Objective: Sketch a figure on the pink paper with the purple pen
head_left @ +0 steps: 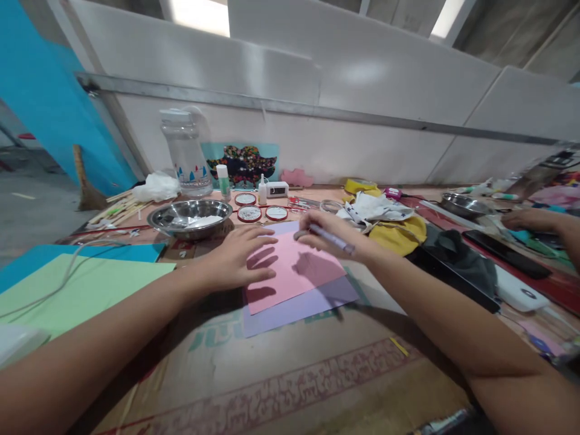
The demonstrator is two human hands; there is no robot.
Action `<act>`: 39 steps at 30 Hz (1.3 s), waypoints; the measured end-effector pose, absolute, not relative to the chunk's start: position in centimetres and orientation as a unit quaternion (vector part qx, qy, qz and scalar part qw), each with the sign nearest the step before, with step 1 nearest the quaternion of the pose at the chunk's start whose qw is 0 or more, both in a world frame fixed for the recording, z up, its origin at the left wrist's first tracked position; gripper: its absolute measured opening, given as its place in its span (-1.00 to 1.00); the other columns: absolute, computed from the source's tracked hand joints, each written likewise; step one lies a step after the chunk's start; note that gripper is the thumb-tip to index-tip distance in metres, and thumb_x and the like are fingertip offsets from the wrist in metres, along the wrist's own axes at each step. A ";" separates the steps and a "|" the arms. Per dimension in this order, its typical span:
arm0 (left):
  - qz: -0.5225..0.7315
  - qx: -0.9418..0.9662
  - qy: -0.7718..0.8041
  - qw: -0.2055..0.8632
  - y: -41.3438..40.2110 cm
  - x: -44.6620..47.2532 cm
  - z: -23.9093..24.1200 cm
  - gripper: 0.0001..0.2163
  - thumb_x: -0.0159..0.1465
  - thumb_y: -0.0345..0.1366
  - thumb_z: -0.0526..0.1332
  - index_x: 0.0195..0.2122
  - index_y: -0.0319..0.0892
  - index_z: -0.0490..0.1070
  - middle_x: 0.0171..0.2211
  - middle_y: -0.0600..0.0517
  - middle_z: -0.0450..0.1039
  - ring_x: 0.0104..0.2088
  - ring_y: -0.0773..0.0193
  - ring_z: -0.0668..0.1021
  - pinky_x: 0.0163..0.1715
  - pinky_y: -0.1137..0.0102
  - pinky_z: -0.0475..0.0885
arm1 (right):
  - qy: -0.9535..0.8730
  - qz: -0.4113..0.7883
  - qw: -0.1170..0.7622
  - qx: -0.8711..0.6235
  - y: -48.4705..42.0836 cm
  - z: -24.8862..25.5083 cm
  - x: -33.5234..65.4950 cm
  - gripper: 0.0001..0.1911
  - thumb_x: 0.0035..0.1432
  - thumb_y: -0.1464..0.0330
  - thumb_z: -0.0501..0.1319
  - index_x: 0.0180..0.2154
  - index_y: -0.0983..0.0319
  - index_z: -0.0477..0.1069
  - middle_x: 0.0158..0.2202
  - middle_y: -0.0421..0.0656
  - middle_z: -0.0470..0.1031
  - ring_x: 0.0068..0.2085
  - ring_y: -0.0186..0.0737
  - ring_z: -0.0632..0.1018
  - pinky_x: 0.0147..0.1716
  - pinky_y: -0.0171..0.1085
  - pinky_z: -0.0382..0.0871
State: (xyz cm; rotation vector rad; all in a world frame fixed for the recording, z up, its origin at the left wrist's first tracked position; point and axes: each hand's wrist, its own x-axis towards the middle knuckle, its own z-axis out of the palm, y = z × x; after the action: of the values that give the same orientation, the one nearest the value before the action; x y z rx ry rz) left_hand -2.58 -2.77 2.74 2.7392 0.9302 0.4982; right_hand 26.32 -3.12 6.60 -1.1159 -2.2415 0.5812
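Two sheets lie stacked on the table (281, 374): pink sheet (290, 281) on top of lilac sheet (303, 311), squarely before the person, likely so both hands reach easily. Left hand (242, 257) is over the pink sheet's left edge, fingers spread, probably to steady the paper; shadows fall beneath, so can't tell if it presses down. Right hand (328, 232) has its fingers pinching a pale pen (335, 240), which lies nearly flat above the pink sheet's upper right part; tip contact too blurred to tell. Steel bowl (156, 225) and three red-rimmed dishes (249, 221) sit behind the sheets, presumably within reach but out of the way. Green sheet (118, 275) overlaps blue sheet (147, 251) at left, apart from the stack. Another person's hand (525, 219) is far right, well apart.
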 end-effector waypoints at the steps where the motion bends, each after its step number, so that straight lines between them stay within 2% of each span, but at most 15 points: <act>1: 0.149 0.932 0.310 0.116 -2.9 -2.5 2.7 -0.29 0.28 0.24 0.28 0.33 -0.10 0.39 0.41 -0.19 0.29 0.42 -0.22 0.29 0.40 -0.11 0.17 | -0.849 0.219 0.279 -0.391 -3.9 6.2 25.3 -0.84 0.24 0.29 0.30 -0.21 0.19 0.37 -0.29 -0.19 0.56 -0.30 -0.25 0.54 -0.28 -0.29 0.37; 3: 0.105 0.934 0.314 0.135 -3.2 -2.3 2.2 -0.17 0.23 0.28 0.31 0.40 -0.11 0.31 0.46 -0.22 0.22 0.43 -0.27 0.26 0.40 -0.14 0.18 | -0.861 0.219 0.269 -0.372 -5.2 5.1 23.6 -0.91 0.22 0.38 0.29 -0.23 0.19 0.40 -0.28 -0.20 0.56 -0.28 -0.26 0.54 -0.26 -0.29 0.38; 7: 0.056 0.931 0.329 0.146 -3.5 -1.9 1.4 -0.10 0.22 0.26 0.32 0.47 -0.12 0.20 0.52 -0.23 0.08 0.49 -0.32 0.15 0.43 -0.22 0.07 | -0.869 0.239 0.261 -0.346 -6.0 3.2 22.5 -0.87 0.18 0.44 0.35 -0.24 0.20 0.43 -0.25 -0.19 0.56 -0.26 -0.25 0.55 -0.22 -0.28 0.41; 11: 0.035 0.927 0.341 0.153 -3.5 -1.6 1.5 -0.09 0.21 0.22 0.35 0.46 -0.18 0.20 0.53 -0.25 0.02 0.51 -0.30 0.09 0.46 -0.19 0.01 | -0.885 0.249 0.249 -0.304 -6.2 2.6 22.7 -0.93 0.30 0.44 0.30 -0.17 0.20 0.48 -0.20 -0.14 0.60 -0.18 -0.22 0.58 -0.13 -0.25 0.46; 16: 0.026 0.924 0.344 0.167 -3.4 -1.5 1.5 -0.02 0.18 0.22 0.36 0.49 -0.24 0.11 0.55 -0.27 -0.06 0.54 -0.29 -0.01 0.48 -0.18 -0.04 | -0.907 0.198 0.226 -0.296 -6.3 2.2 22.3 -0.91 0.39 0.45 0.21 -0.14 0.18 0.48 -0.13 -0.11 0.56 -0.10 -0.20 0.58 -0.08 -0.23 0.47; 19: 0.015 0.923 0.348 0.161 -3.5 -1.4 1.5 -0.01 0.18 0.21 0.35 0.49 -0.27 0.08 0.55 -0.30 -0.08 0.54 -0.29 -0.02 0.47 -0.20 -0.06 | -0.897 0.178 0.256 -0.313 -5.9 1.9 22.3 -0.90 0.39 0.45 0.21 -0.16 0.17 0.49 -0.14 -0.12 0.55 -0.11 -0.20 0.58 -0.09 -0.23 0.48; 25: -0.002 0.923 0.351 0.154 -3.6 -1.3 1.8 0.00 0.21 0.23 0.31 0.52 -0.27 0.03 0.56 -0.25 -0.11 0.55 -0.24 -0.04 0.49 -0.13 -0.08 | -0.875 0.270 0.252 -0.315 -5.5 1.6 22.7 -0.92 0.25 0.46 0.34 -0.23 0.17 0.50 -0.27 -0.21 0.63 -0.25 -0.25 0.62 -0.19 -0.28 0.48; 31: 0.005 0.923 0.355 0.150 -3.5 -1.2 1.7 0.00 0.19 0.22 0.32 0.50 -0.27 0.05 0.56 -0.27 -0.10 0.54 -0.24 -0.01 0.49 -0.13 -0.07 | -0.874 0.209 0.308 -0.313 -5.0 1.3 22.1 -0.96 0.30 0.43 0.29 -0.23 0.18 0.50 -0.24 -0.16 0.62 -0.18 -0.22 0.62 -0.13 -0.25 0.48; 35: 0.003 0.922 0.354 0.157 -3.5 -1.3 1.7 0.00 0.19 0.22 0.32 0.50 -0.28 0.05 0.56 -0.27 -0.08 0.54 -0.26 0.00 0.49 -0.12 -0.05 | -0.869 0.279 0.272 -0.305 -4.9 1.5 22.3 -0.95 0.26 0.43 0.33 -0.28 0.17 0.49 -0.29 -0.21 0.66 -0.25 -0.25 0.63 -0.18 -0.27 0.48; 39: 0.016 0.925 0.346 0.158 -3.3 -1.4 1.5 -0.01 0.18 0.22 0.33 0.49 -0.25 0.07 0.56 -0.27 -0.08 0.53 -0.29 0.02 0.48 -0.13 -0.05 | -0.872 0.220 0.299 -0.318 -4.7 0.9 22.1 -0.94 0.25 0.44 0.31 -0.26 0.16 0.49 -0.25 -0.19 0.64 -0.18 -0.21 0.62 -0.13 -0.24 0.46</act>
State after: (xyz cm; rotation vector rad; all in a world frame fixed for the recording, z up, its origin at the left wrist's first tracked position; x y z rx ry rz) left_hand -1.36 -3.29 1.51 2.6449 0.9887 0.0460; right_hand 22.13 -4.72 0.85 -0.8440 -2.3167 0.5853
